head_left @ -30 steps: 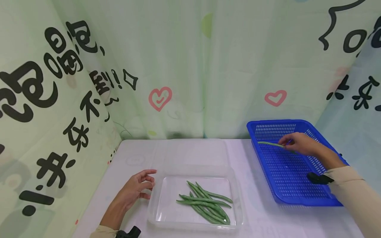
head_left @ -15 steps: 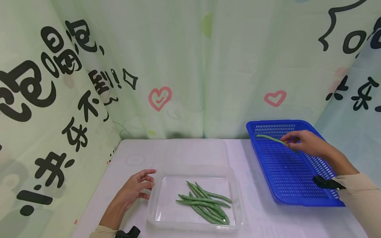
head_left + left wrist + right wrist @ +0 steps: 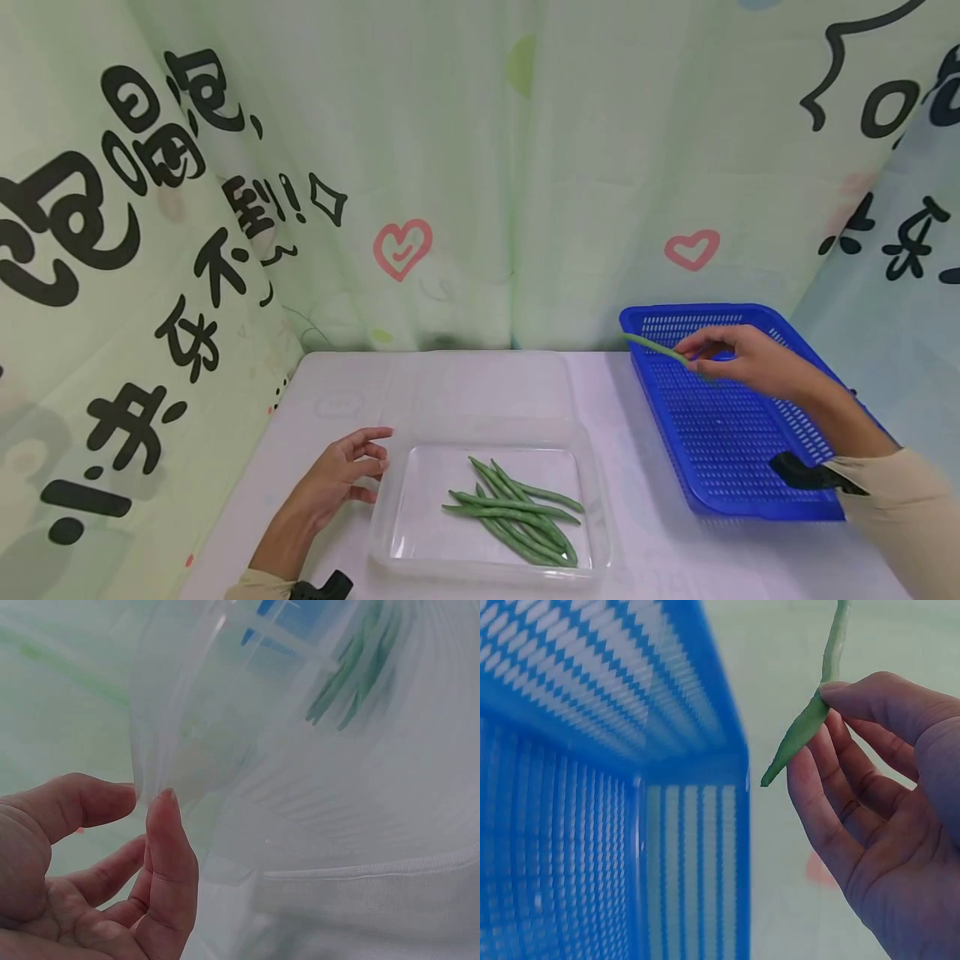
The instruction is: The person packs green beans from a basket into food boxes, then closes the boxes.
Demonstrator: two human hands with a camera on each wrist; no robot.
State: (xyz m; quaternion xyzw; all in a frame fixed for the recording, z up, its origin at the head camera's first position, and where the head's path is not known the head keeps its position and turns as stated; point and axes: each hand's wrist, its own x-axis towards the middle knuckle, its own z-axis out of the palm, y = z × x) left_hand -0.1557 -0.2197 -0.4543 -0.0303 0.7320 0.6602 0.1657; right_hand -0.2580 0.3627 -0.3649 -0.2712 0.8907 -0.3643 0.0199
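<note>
A single green bean is pinched between the thumb and fingers of my right hand, over the back part of the blue plastic basket. In the right wrist view the bean slants downward beside the basket's rim. My left hand is at the left side of a clear plastic box. Its thumb and a finger pinch the box's rim in the left wrist view. Several green beans lie in a loose, crossed pile inside the box.
Both containers stand on a white-covered table, box in front of me and basket to the right. Light green curtains with dark lettering and hearts enclose the back and sides. A black strap is on the right wrist.
My right hand has lifted the green bean from low in the basket and moved slightly left with it. The left hand has stayed at the box.
</note>
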